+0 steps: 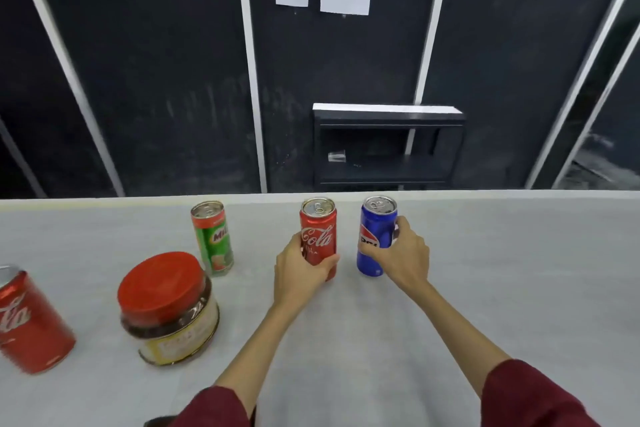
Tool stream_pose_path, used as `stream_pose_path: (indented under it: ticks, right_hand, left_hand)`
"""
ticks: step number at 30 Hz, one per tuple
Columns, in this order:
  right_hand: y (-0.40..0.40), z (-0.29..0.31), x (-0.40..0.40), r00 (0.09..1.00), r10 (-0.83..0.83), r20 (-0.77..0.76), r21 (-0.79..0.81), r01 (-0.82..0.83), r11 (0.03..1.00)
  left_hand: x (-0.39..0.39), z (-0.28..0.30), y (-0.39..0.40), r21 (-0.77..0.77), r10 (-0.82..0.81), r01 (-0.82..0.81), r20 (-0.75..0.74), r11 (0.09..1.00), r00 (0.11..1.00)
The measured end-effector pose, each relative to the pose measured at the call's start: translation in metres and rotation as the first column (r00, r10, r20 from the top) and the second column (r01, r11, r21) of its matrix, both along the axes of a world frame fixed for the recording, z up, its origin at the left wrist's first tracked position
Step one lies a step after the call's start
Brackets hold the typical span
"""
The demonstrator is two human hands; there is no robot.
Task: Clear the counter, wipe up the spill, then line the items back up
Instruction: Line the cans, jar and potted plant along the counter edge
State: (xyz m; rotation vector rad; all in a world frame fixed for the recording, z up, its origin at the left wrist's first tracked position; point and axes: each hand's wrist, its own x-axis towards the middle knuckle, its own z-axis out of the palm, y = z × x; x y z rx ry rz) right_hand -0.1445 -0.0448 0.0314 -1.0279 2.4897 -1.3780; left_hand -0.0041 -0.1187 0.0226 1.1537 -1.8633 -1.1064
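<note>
1. Head view showed, at the far left edge of the pale grey bench (485, 270), a stout red cola can of aluminium (33, 322), partly cut off by the frame; it was probably light and easily dented, best taken round its middle.
2. Next stood a squat clear plastic jar with a red screw lid and dark contents (169, 308). It looked the heaviest item and too wide for one palm, so a two-handed hold on the body seemed safer than lifting by the lid.
3. Behind it, near the far edge, stood a slim green metal drink can (212, 239), untouched; tall and narrow, it would likely tip if nudged.
4. The left hand (299, 270) had its grip clamped on the lower half of a slim red cola can (318, 236), thumb in front, fingers curled behind.
5. The right hand (403, 253) had its grip clamped on the mid-body of a slim blue cola can (376, 236) just beside it. Both appeared to stand upright on the bench. Smooth painted walls could slip if wet; whether they were full could not be told.
</note>
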Motion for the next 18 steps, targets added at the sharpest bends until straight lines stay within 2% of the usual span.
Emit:
stream_pose_path:
  ticks: [8,18]
  right_hand:
    - [-0.080,-0.007,-0.068,0.997,0.075,0.017,-0.029,-0.074,0.997]
    - [-0.153,-0.016,-0.116,0.991,0.137,0.007,-0.076,-0.136,0.988]
  left_hand:
    - [-0.076,-0.015,-0.079,-0.008,0.094,-0.094,0.044,0.996,0.995]
    - [-0.115,-0.017,-0.160,-0.031,0.131,-0.128,0.092,0.991,0.987]
